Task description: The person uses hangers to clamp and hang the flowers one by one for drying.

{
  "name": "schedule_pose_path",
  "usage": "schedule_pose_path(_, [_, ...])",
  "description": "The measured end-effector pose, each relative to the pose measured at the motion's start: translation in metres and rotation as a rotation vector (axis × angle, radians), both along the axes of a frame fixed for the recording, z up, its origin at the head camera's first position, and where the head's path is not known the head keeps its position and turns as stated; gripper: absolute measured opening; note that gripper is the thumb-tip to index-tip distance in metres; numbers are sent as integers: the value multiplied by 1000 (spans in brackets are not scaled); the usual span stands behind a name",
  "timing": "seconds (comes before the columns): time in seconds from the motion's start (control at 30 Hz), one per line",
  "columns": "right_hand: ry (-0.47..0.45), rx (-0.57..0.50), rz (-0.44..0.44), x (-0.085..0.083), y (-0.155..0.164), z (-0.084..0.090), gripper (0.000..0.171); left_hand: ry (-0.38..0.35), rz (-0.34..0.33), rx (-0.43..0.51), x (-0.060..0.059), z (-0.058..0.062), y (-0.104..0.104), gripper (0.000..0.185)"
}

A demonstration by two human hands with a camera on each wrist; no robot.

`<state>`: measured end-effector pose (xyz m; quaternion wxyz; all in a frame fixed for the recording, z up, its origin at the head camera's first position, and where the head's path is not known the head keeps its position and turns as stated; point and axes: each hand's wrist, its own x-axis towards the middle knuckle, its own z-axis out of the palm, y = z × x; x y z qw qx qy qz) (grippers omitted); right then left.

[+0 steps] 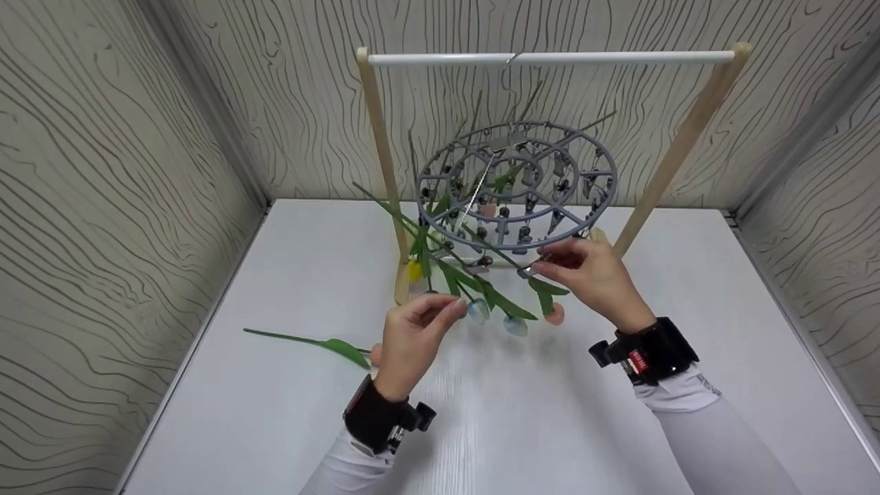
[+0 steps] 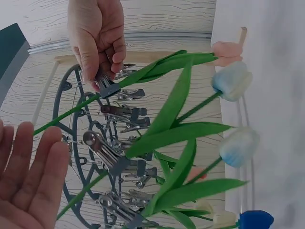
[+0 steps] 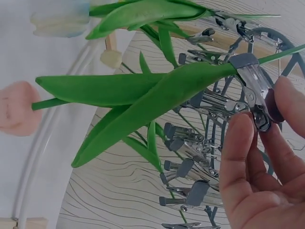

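Observation:
My right hand (image 1: 588, 275) pinches a metal clip (image 3: 252, 88) with grey tips, between thumb and fingers. The clip sits across the stem of a pink tulip (image 3: 18, 109), just above its green leaves. My left hand (image 1: 416, 337) is beside a pale blue tulip (image 1: 478, 311); in the left wrist view its fingers (image 2: 50, 167) are extended, with nothing in them. Another pale blue tulip (image 1: 515, 325) hangs head down between the hands, and clips grip the stems of both. Above them is a round grey hanging rack (image 1: 505, 239) with many clips.
A wooden stand with a white bar (image 1: 440, 60) carries the rack. A yellow tulip (image 1: 414, 269) hangs at the rack's left. On the white table (image 1: 289, 275) lies a loose tulip (image 1: 344, 349), its flower partly behind my left hand. Patterned walls (image 1: 309, 124) enclose the table.

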<state>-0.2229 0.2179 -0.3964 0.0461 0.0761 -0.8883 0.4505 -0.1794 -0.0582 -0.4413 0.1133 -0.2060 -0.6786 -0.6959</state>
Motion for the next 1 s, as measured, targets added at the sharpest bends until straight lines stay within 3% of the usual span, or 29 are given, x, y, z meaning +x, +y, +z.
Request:
schedule_pose_path(0.33, [-29, 10, -11, -7, 6, -4, 31, -106, 64, 1, 6, -28, -35, 11])
schedule_pose_path(0.53, [-59, -14, -28, -10, 9, -6, 28, -116, 84, -18, 6, -39, -44, 11])
schedule_pose_path(1.0, [-67, -39, -48, -13, 13, -6, 38, -130, 121, -23, 2, -41, -51, 13])
